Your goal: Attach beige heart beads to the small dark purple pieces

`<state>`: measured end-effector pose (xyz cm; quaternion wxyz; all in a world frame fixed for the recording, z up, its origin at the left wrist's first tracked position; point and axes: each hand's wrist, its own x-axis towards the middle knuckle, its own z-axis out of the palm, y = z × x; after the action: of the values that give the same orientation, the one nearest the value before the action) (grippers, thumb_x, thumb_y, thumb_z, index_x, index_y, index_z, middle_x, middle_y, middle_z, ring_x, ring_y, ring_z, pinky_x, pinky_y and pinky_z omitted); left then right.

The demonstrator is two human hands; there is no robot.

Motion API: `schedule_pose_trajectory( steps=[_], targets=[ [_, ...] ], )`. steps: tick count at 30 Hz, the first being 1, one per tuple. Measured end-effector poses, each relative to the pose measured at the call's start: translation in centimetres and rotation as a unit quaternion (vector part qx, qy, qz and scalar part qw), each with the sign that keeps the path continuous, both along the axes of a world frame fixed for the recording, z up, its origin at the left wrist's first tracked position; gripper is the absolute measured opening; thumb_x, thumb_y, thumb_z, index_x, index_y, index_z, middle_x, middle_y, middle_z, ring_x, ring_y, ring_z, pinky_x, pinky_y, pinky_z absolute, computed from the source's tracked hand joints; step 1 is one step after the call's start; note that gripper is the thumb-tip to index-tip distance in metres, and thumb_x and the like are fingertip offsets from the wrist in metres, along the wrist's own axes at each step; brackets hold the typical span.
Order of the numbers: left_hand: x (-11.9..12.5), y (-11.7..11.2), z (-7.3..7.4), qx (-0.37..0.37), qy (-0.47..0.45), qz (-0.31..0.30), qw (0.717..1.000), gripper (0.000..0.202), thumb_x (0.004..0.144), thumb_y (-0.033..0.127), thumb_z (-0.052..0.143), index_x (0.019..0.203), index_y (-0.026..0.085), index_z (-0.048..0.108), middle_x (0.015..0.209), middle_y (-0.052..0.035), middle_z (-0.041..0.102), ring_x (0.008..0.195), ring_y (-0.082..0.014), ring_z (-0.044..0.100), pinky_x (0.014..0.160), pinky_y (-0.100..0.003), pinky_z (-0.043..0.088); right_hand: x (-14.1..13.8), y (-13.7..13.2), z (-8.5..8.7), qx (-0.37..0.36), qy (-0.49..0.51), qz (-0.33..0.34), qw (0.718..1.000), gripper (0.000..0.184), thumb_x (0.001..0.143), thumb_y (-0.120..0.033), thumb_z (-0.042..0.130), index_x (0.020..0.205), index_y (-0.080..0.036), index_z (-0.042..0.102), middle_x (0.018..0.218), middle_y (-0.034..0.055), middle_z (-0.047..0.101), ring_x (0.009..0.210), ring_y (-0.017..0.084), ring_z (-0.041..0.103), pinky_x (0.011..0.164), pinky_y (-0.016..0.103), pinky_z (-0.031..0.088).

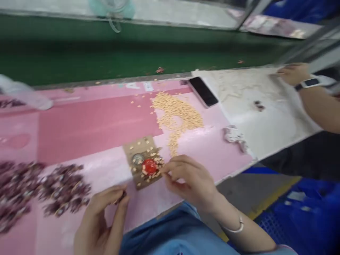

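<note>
My left hand (106,216) pinches a small dark purple piece (121,197) between thumb and forefinger, just left of a brown cardboard square (140,181). It looks like the pieces in the purple heap (66,189) beside that hand. On the cardboard sit a round red blob or cap (149,166) and a small round metallic disc (137,159), with tan bits scattered around them. My right hand (188,179) has its fingertips pressed together at the cardboard's right edge, beside the red item. Whatever those fingertips hold is too small to make out.
Many small tan bits (186,113) lie spread beyond my right hand, near a phone (203,91). A crumpled whitish thing (235,136) lies to the right. Another person's hand (294,72) rests on the white sheet (239,102). At far left, a pale blurred sleeve or glove (26,94) reaches in.
</note>
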<state>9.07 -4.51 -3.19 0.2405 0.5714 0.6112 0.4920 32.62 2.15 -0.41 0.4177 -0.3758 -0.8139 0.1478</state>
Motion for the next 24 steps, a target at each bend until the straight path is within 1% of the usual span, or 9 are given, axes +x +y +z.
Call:
schedule_pose_trajectory(
  steps=[2,5,8,12,14,17,19,21,24],
  targets=[
    [1.0,0.2,0.7,0.025,0.010,0.020,0.999,0.029,0.089,0.002,0.068,0.104,0.026,0.074,0.099,0.0005,0.076,0.098,-0.0123,0.074,0.094,-0.018,0.061,-0.1,0.3,-0.4,-0.007,-0.025,0.019,0.999,0.026,0.098,-0.001,0.059,0.093,-0.025,0.051,0.087,-0.0001,0.077,0.085,0.014,0.074,0.082,0.027,0.065],
    [1.3,0.5,1.0,0.048,0.066,0.013,0.997,0.033,0.092,-0.001,0.067,0.110,0.026,0.076,0.112,-0.0006,0.068,0.108,-0.0079,0.067,0.100,-0.014,0.055,0.0,0.6,-0.6,0.007,-0.084,0.048,0.995,0.025,0.097,-0.001,0.062,0.095,-0.024,0.053,0.093,0.0014,0.079,0.089,0.015,0.073,0.082,0.029,0.066],
    [0.8,0.2,0.9,0.053,0.062,0.001,0.997,0.045,0.095,-0.001,0.064,0.122,0.032,0.075,0.113,0.0005,0.062,0.107,-0.0060,0.063,0.097,-0.012,0.053,0.1,0.7,-0.7,0.033,-0.127,0.055,0.990,0.023,0.096,-0.001,0.064,0.100,-0.022,0.056,0.097,0.0033,0.080,0.091,0.016,0.073,0.084,0.032,0.066],
    [0.5,-0.2,0.9,0.036,0.024,-0.041,0.998,0.061,0.095,-0.004,0.063,0.137,0.040,0.067,0.109,0.0034,0.062,0.100,-0.0044,0.063,0.087,-0.009,0.053,0.2,0.8,-0.7,0.053,-0.163,0.059,0.983,0.022,0.096,-0.002,0.065,0.102,-0.022,0.057,0.098,0.0041,0.081,0.094,0.019,0.074,0.084,0.034,0.066],
    [0.5,-0.2,1.0,0.023,0.006,-0.050,0.998,0.056,0.095,0.000,0.066,0.136,0.038,0.069,0.107,0.0041,0.065,0.097,-0.0043,0.064,0.084,-0.008,0.053,0.3,0.8,-0.5,0.058,-0.174,0.063,0.981,0.022,0.096,-0.002,0.065,0.102,-0.022,0.058,0.098,0.0041,0.081,0.093,0.019,0.075,0.083,0.034,0.066],
    [0.5,0.0,1.0,0.005,-0.025,-0.061,0.998,0.042,0.093,0.005,0.071,0.125,0.032,0.074,0.103,0.0046,0.070,0.095,-0.0051,0.067,0.087,-0.008,0.054,0.3,1.0,-0.1,0.058,-0.183,0.071,0.979,0.022,0.096,-0.002,0.066,0.099,-0.022,0.057,0.096,0.0043,0.082,0.090,0.019,0.076,0.082,0.033,0.067],
    [0.5,0.3,1.1,-0.007,-0.055,-0.070,0.996,0.039,0.092,0.005,0.073,0.119,0.033,0.077,0.101,0.0052,0.073,0.093,-0.0049,0.069,0.087,-0.008,0.055,0.1,1.2,0.5,0.040,-0.173,0.069,0.982,0.023,0.096,-0.002,0.065,0.095,-0.024,0.056,0.093,0.0029,0.081,0.085,0.017,0.077,0.080,0.032,0.068],
    [0.7,0.6,1.2,-0.032,-0.116,-0.081,0.989,0.036,0.092,0.009,0.075,0.114,0.037,0.080,0.099,0.0054,0.074,0.089,-0.0052,0.071,0.081,-0.007,0.057,-0.4,1.3,1.3,0.009,-0.137,0.057,0.989,0.028,0.096,-0.003,0.065,0.087,-0.026,0.052,0.088,0.0011,0.081,0.079,0.015,0.077,0.075,0.029,0.068],
    [1.2,1.2,1.4,-0.095,-0.268,-0.103,0.953,0.021,0.091,0.024,0.081,0.105,0.040,0.084,0.092,0.0033,0.076,0.079,-0.0075,0.073,0.070,-0.010,0.060,-1.3,1.2,2.7,-0.040,-0.079,0.058,0.994,0.036,0.094,-0.004,0.066,0.075,-0.026,0.044,0.080,-0.0010,0.080,0.075,0.014,0.077,0.068,0.024,0.067]
  ],
)
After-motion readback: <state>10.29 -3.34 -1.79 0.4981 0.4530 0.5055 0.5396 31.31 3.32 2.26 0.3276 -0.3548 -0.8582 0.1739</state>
